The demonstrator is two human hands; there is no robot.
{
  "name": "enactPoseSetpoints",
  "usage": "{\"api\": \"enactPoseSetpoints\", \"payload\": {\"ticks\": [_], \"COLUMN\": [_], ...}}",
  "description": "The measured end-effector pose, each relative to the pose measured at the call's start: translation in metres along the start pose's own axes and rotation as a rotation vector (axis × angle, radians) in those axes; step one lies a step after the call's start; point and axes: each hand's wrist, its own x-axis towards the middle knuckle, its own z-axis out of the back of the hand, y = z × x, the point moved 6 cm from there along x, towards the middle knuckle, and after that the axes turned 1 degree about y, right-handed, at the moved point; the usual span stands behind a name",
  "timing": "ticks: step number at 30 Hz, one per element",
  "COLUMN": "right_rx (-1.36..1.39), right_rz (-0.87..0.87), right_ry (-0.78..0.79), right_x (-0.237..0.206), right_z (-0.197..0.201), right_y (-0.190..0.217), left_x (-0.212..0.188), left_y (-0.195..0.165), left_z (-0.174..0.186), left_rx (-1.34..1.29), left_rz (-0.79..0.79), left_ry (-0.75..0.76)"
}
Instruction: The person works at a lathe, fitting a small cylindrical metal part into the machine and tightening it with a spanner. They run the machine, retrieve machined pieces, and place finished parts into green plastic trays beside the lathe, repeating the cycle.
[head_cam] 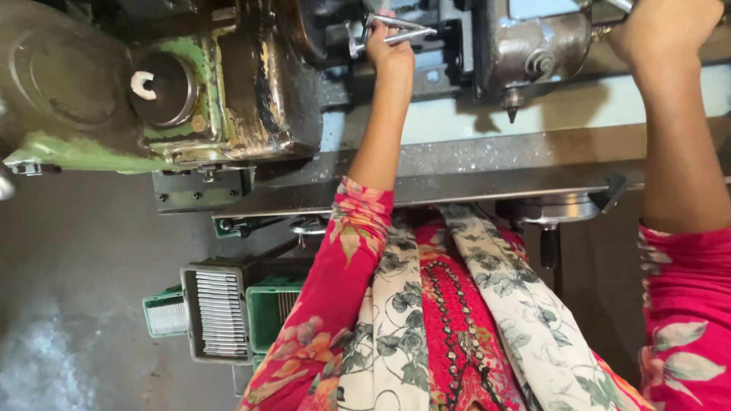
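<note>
My left hand reaches up to the middle of an old machine, fingers closed on a thin bright metal rod that pokes out toward a dark clamp block. My right hand is a fist at the top right edge, closed on a metal handle next to a rounded grey machine head with a pointed tip below it. Both arms wear red floral sleeves. The fingers of the right hand are mostly hidden.
A worn green machine body with a dark round knob fills the upper left. A grey metal bed runs across the front. Below it are a handwheel, a grey crate of stacked metal pieces and green crates.
</note>
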Motion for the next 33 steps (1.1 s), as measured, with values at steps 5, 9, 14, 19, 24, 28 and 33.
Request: {"api": "enactPoseSetpoints", "payload": {"ticks": [5,9,14,19,24,28,33], "right_rx": [0.004,0.054,0.131,-0.005,0.004,0.037,-0.001], "right_rz": [-0.033,-0.014,-0.082,-0.13,-0.142,-0.135,-0.109], "right_ry": [-0.04,-0.013,0.058,0.164,0.207,0.154,0.104], "right_x": [0.003,0.001,0.004,0.011,0.008,0.006,0.005], "right_z": [-0.004,-0.009,-0.011,-0.014,-0.022,-0.024,-0.02], "right_y": [-0.008,-0.01,-0.013,-0.013,-0.013,-0.015,-0.013], "left_x": [-0.001,-0.01,-0.013,0.006,0.029,0.032,0.033], "left_y": [-0.003,-0.005,-0.01,-0.024,-0.029,-0.031,-0.029], "left_z": [0.006,0.009,0.005,0.007,0.004,0.008,0.004], "left_rx": [-0.082,-0.051,0.009,0.108,-0.011,0.079,-0.038], "left_rz": [-0.007,-0.082,-0.126,-0.221,-0.199,-0.224,-0.18], "left_ry": [-0.146,-0.244,-0.271,-0.443,-0.32,-0.372,-0.31]}}
